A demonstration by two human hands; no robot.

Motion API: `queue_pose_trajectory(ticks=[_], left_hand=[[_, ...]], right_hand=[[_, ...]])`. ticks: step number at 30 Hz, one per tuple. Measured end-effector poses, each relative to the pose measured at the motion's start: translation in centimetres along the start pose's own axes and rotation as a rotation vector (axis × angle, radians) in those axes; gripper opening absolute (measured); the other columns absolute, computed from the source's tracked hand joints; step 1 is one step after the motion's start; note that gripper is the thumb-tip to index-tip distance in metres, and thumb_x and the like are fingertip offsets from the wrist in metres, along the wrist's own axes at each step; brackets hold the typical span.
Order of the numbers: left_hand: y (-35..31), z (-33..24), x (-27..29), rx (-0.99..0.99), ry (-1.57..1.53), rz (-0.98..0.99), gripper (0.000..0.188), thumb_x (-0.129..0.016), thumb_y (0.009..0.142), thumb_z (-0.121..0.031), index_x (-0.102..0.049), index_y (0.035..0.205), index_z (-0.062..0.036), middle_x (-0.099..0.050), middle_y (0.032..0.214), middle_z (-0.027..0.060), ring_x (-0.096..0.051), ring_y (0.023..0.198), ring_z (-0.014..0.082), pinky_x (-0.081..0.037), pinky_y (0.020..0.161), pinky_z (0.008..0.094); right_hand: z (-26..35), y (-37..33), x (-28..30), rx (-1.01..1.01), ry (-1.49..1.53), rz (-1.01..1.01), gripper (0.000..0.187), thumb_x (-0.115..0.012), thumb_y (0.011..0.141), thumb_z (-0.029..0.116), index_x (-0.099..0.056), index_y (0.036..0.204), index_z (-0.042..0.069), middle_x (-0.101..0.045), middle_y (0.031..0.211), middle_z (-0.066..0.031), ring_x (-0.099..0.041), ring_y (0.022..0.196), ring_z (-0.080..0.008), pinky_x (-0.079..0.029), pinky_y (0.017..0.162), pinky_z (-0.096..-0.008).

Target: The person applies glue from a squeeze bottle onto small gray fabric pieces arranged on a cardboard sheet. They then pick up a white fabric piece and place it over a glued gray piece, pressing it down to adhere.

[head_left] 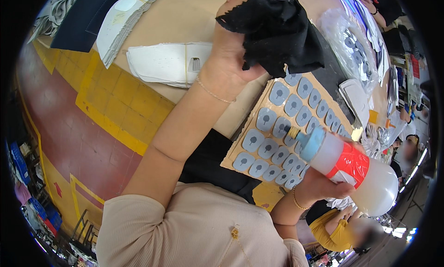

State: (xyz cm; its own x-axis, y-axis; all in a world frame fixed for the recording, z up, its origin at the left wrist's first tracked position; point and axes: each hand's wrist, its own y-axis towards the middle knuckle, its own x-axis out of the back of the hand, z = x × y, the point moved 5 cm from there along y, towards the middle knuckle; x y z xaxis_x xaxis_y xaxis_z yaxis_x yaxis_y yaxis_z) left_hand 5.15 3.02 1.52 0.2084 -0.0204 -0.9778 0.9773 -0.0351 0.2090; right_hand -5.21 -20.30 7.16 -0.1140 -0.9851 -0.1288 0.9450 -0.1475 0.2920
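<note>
head view, bottle [349,166], apparently cloth [283,33], both held

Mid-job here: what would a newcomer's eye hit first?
Probably the cloudy, red-banded plastic bottle, tilted in the right hand, picture right. Then the bunched black cloth in the left hand, top centre, and rows of grey pieces on the tan board below.

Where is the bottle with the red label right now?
In the head view, the bottle is right of centre, tilted in the person's right hand, its nozzle showing in front of the board of grey pieces.
</note>
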Motion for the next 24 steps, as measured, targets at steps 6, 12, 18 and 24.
queue_pose_trajectory(ticks=[6,12,18,24], left_hand=[[-0.8,0.3,-0.1,-0.166,0.082,-0.109,0.026,-0.053,0.089,-0.024,-0.055,0.103,-0.0024,-0.062,0.087,0.0095,-0.063,0.080,0.0189,-0.054,0.073,0.0316],[-0.1,0.4,0.0,0.032,-0.048,-0.018,0.027,-0.053,0.089,-0.026,-0.055,0.104,-0.0038,-0.062,0.087,0.0073,-0.062,0.079,0.0182,-0.053,0.072,0.0314],[-0.6,0.8,-0.8,-0.060,0.001,-0.165,0.024,-0.054,0.089,-0.026,-0.056,0.098,-0.0035,-0.062,0.081,0.0070,-0.062,0.073,0.0179,-0.053,0.069,0.0308],[0.0,0.4,-0.2,0.035,-0.056,-0.143,0.025,-0.055,0.087,-0.027,-0.056,0.095,-0.0029,-0.062,0.080,0.0084,-0.062,0.071,0.0180,-0.053,0.067,0.0317]], right_hand=[[-1.0,-2.2,-0.2,-0.126,-0.156,0.088,0.082,-0.076,0.061,0.057,-0.040,0.110,0.001,-0.056,0.097,-0.0184,-0.060,0.093,-0.0334,-0.050,0.085,-0.0507],[-1.6,-3.1,-0.9,-0.105,-0.214,0.164,0.083,-0.082,0.055,0.051,-0.042,0.110,0.002,-0.058,0.100,-0.0168,-0.060,0.095,-0.0309,-0.050,0.087,-0.0483],[-1.7,-2.9,-1.9,-0.034,-0.292,0.296,0.084,-0.084,0.054,0.047,-0.042,0.111,0.002,-0.058,0.099,-0.0180,-0.061,0.095,-0.0311,-0.050,0.086,-0.0478],[-1.0,-2.1,-0.2,-0.161,-0.111,0.015,0.086,-0.077,0.058,0.059,-0.041,0.110,0.001,-0.058,0.097,-0.0184,-0.062,0.090,-0.0313,-0.052,0.082,-0.0465]])
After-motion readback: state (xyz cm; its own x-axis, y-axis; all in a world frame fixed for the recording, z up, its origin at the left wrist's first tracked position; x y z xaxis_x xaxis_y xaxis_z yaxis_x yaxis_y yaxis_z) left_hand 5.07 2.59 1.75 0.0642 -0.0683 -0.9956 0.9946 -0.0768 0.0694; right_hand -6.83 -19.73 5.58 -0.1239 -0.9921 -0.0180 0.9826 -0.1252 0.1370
